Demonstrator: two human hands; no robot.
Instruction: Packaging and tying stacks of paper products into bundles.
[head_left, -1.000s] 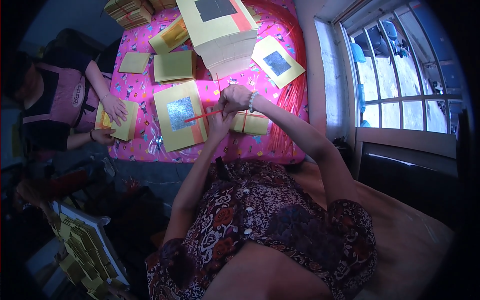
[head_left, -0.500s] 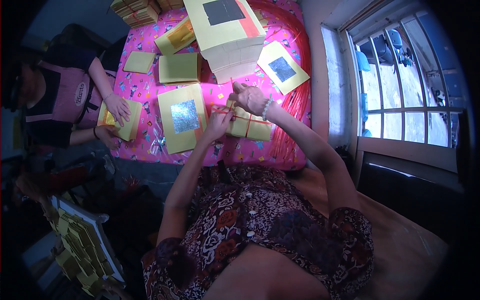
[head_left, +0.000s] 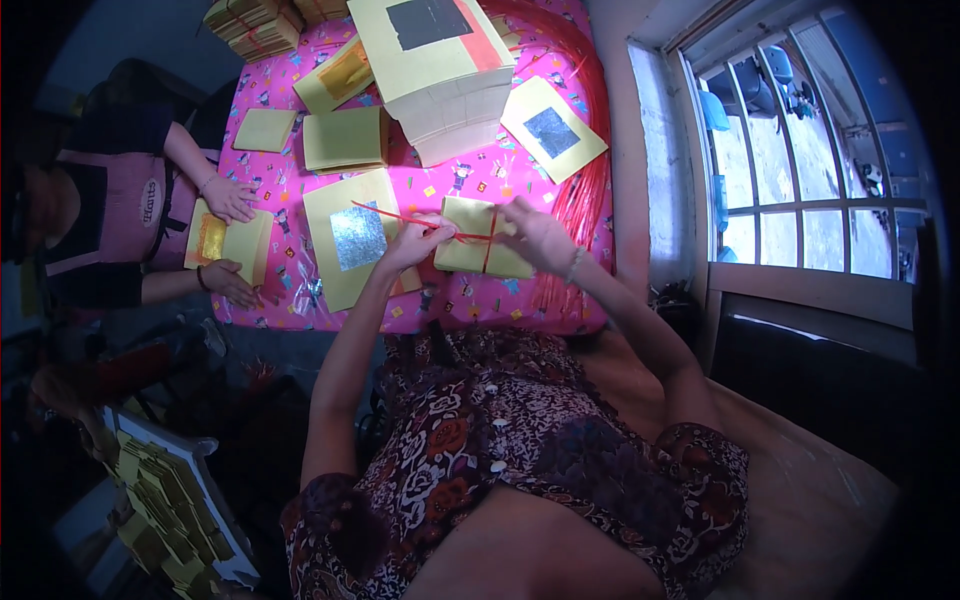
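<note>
A bundle of yellow paper [head_left: 462,262] lies on the table in front of me, with red string [head_left: 486,262] wrapped across it. My left hand [head_left: 415,245] is closed at the bundle's left edge, pinching the string. One string end sticks out to the left over a yellow sheet with a silver square [head_left: 350,270]. At the bundle's right side is my right hand [head_left: 545,243], close to where the strings cross. Its fingers are smeared by motion, so whether they grip the string does not show.
A tall stack of yellow paper [head_left: 455,125] stands beyond the bundle. Long red strings [head_left: 590,120] hang along the table's right side. At the left, a person's hands [head_left: 230,200] rest on a small paper stack [head_left: 247,245]. A barred window [head_left: 800,170] is at the right.
My right hand has moved right and down, from above the bundle to its right side. My left hand has shifted slightly left, still on the string. The other person's lower hand has moved onto the paper stack.
</note>
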